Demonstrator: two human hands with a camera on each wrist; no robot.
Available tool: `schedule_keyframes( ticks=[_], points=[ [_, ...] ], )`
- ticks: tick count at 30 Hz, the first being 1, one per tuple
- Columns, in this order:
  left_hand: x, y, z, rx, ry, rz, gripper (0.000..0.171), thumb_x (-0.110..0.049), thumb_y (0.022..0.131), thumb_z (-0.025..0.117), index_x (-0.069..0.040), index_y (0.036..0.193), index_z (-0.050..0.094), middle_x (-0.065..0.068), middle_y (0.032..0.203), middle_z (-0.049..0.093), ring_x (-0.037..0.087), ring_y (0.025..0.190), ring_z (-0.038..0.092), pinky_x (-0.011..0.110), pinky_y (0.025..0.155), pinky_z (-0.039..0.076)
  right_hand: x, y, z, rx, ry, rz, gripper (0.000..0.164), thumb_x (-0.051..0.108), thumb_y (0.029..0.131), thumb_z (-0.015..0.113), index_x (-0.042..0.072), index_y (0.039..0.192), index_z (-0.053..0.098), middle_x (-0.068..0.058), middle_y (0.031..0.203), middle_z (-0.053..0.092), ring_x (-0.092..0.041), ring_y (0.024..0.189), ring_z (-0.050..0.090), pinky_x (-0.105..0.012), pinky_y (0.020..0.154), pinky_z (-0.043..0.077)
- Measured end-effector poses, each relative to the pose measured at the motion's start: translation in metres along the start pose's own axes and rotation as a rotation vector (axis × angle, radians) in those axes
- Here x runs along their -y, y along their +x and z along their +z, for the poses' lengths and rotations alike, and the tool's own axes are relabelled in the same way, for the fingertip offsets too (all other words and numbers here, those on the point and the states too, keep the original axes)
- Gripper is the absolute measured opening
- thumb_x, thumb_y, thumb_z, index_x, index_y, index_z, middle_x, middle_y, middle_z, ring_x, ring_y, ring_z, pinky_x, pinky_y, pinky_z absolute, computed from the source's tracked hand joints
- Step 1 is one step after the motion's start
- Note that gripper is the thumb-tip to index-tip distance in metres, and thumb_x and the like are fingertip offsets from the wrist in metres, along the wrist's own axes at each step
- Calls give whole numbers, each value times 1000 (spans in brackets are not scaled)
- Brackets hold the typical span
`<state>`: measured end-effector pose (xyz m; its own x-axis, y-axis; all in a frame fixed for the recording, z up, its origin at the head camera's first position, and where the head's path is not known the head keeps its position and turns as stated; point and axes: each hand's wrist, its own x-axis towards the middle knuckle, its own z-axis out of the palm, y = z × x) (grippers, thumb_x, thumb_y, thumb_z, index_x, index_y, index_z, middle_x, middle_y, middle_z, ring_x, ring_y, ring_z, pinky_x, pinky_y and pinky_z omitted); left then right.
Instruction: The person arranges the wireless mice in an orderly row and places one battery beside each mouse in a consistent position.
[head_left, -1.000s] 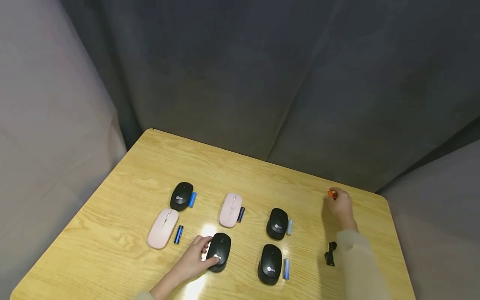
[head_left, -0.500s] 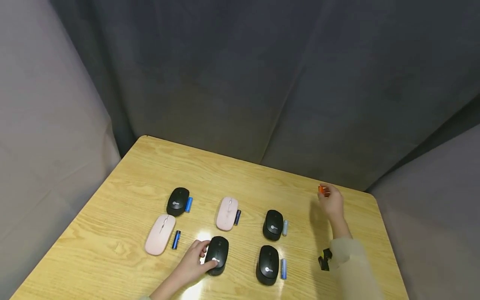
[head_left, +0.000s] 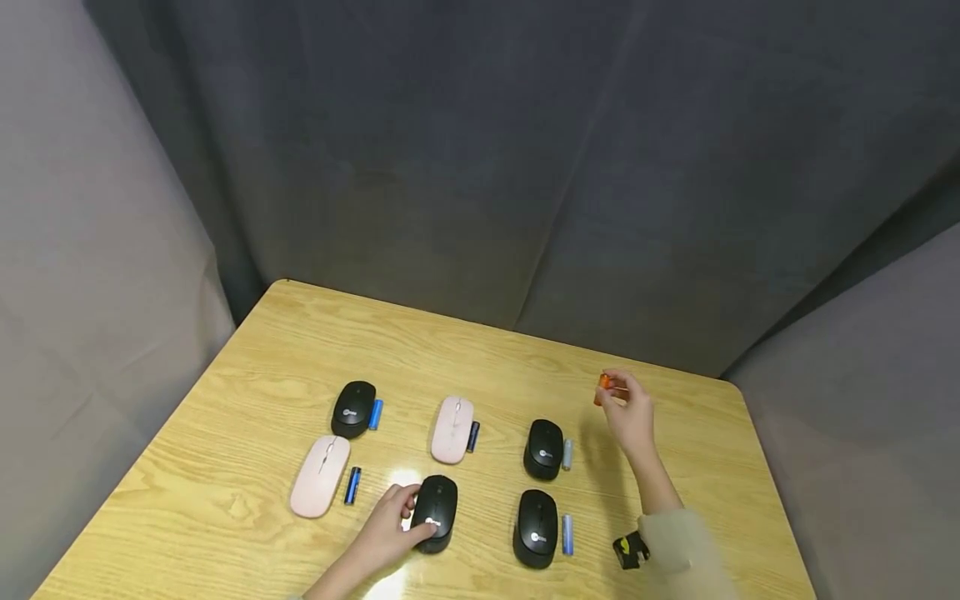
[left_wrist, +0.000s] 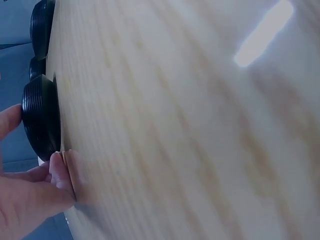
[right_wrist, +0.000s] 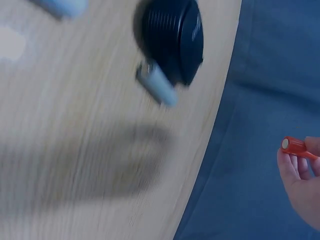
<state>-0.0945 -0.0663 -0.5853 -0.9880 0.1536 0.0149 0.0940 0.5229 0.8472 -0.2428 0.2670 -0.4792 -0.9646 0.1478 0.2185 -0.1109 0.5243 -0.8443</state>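
My left hand (head_left: 384, 529) holds a black computer mouse (head_left: 437, 504) at the table's front middle, thumb on its top and fingers at its left side. In the left wrist view that mouse (left_wrist: 40, 117) sits on the wood with fingertips right at its edge. My right hand (head_left: 633, 417) pinches an orange battery (head_left: 602, 389) between thumb and fingers, raised above the table's right side. The right wrist view shows one flat end of this battery (right_wrist: 295, 146). Nearest to that hand are another black mouse (head_left: 543, 450) and a pale blue battery (head_left: 567, 455).
Another black mouse (head_left: 536, 529) has a light blue battery (head_left: 567, 534) beside it. Leftward lie a third black mouse (head_left: 354, 408), two pink mice, one at the left (head_left: 320, 477), and several blue batteries. A small black item with a yellow mark (head_left: 630, 550) lies by the right sleeve.
My right hand has moved left with the orange battery, away from the table's far right. The left hand keeps its hold on the black mouse. The head view has shifted slightly.
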Motion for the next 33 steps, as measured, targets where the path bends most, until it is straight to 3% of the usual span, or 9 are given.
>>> schedule_keyframes(
  ticks=[10, 19, 23, 27, 33],
  points=[
    [-3, -1, 0, 15, -12, -33, 58, -24, 69, 74, 5, 116, 55, 0, 82, 43, 11, 73, 39, 21, 61, 34, 28, -41, 30, 12, 206, -44, 29, -9, 79, 63, -7, 107, 58, -22, 96, 58, -21, 82, 58, -11, 68, 46],
    [-8, -1, -2, 25, -32, -58, 58, -22, 69, 75, 6, 115, 54, 1, 82, 43, 12, 74, 38, 21, 61, 34, 43, -79, 58, 103, 253, 17, 29, -8, 79, 64, -8, 107, 57, -22, 93, 59, -13, 76, 59, -14, 64, 47],
    [-10, -1, -2, 25, -50, -62, 57, -20, 67, 75, 6, 114, 55, 1, 81, 43, 11, 72, 38, 21, 61, 33, 56, -97, 66, 155, 276, 70, 28, -10, 79, 62, -9, 106, 56, -24, 93, 58, -21, 77, 60, -15, 62, 47],
    [-10, -1, -2, 29, -61, -78, 58, -19, 67, 76, 5, 114, 55, 1, 81, 43, 11, 72, 38, 20, 60, 33, 52, -109, 79, 198, 282, 81, 28, -10, 79, 62, -7, 106, 57, -22, 93, 57, -24, 78, 59, -16, 64, 49],
    [-12, 0, -4, 49, -60, -93, 58, -20, 66, 75, 6, 114, 54, 2, 80, 42, 12, 71, 37, 21, 59, 32, 33, -126, 101, 221, 248, 117, 30, -3, 79, 67, -4, 107, 58, -16, 92, 59, -18, 78, 60, -17, 64, 49]
  ],
)
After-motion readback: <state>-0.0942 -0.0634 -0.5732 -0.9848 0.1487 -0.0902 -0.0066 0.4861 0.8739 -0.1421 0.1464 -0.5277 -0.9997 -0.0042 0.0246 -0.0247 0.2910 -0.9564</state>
